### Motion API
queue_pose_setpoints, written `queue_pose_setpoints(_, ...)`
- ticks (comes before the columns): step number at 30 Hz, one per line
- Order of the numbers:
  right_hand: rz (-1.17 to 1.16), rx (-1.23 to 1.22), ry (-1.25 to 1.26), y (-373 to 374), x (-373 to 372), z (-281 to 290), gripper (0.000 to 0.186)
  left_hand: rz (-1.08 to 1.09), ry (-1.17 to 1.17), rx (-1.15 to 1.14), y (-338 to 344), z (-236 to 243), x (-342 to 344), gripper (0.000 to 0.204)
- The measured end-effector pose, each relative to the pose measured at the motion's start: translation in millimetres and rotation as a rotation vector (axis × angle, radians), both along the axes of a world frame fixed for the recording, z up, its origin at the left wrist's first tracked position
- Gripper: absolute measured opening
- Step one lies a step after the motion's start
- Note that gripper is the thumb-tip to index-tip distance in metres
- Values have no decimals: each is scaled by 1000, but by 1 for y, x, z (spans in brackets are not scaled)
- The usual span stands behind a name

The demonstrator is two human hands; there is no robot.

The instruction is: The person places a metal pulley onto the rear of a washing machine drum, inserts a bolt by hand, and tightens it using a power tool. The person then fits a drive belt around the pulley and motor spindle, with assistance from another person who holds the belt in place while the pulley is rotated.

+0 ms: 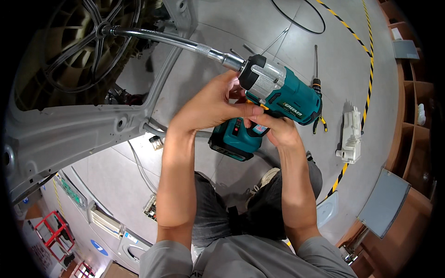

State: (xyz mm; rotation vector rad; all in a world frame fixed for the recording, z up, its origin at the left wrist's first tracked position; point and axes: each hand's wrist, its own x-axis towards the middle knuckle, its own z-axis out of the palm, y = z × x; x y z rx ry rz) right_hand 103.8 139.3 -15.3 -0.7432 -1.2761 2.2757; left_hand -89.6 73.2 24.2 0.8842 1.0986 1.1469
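Note:
A teal and black cordless impact wrench [292, 95] is held in both hands above my knees, its nose pointing up and left. My right hand [282, 130] wraps round the grip from the right. Curled under the silver nose, my left hand [215, 103] touches the grip near the yellow trigger with its thumb. The battery [234, 139] hangs below. From the nose a long chrome extension bar [181, 42] runs to the hub of a spoked pulley wheel [99, 51]. That wheel sits inside an open grey metal appliance housing [88, 132]. How its end seats on the hub is hard to make out.
On the tiled floor at right lie a long screwdriver [316, 69], yellow-and-black pliers [320, 125] and a white plastic part [351, 136]. A black belt loop [323, 28] lies at the far side. Wooden shelves [412, 153] stand right, beyond striped tape. A circuit board [150, 208] lies left of my legs.

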Motion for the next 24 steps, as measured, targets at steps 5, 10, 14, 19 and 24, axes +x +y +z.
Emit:
queue_pose_setpoints(5, 2, 9, -13, -1, -1, 4, 32, 21, -96, 22, 0, 8, 6, 55)
queue_pose_setpoints(10, -3, 49, -16, -2, 0, 6, 33, 33, -81, 88, -1, 2, 9, 53)
queue_pose_setpoints(14, -17, 32, -10, -3, -1, 8, 26, -23, -117, 74, 1, 0, 8, 50)
queue_pose_setpoints(19, -31, 22, -21, -4, -1, 8, 31, 2, -131, 56, 0, 6, 9, 46)
queue_pose_setpoints(24, -33, -1, -29, -3, 0, 7, 31, -1, -94, 89, 2, 7, 10, 40)
